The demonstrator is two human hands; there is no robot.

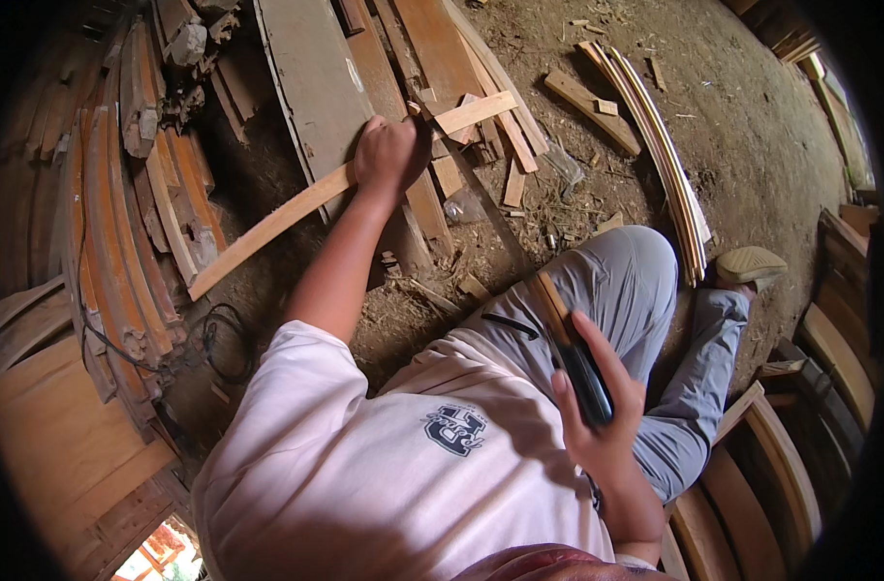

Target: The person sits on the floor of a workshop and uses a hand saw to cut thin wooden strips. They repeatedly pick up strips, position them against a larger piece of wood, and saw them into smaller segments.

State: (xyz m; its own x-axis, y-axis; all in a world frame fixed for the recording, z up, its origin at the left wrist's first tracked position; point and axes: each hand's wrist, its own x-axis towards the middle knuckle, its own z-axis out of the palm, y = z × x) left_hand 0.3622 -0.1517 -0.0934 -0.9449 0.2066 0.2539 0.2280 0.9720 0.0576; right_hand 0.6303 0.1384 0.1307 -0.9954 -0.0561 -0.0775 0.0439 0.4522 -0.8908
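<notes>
Nearby, offcuts (514, 182) beside the saw (552, 304)

Stacked planks (112, 232) lie left — thin strips (663, 155) right — a slat (272, 230) across boards (311, 73) between.

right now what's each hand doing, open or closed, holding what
Left hand: closed, holding the wooden strip.
Right hand: closed, holding the saw.

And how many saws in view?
1: the saw in the right hand, its blade running up to the wooden strip held by the left hand. Others could be hidden among the stacked boards.
</notes>
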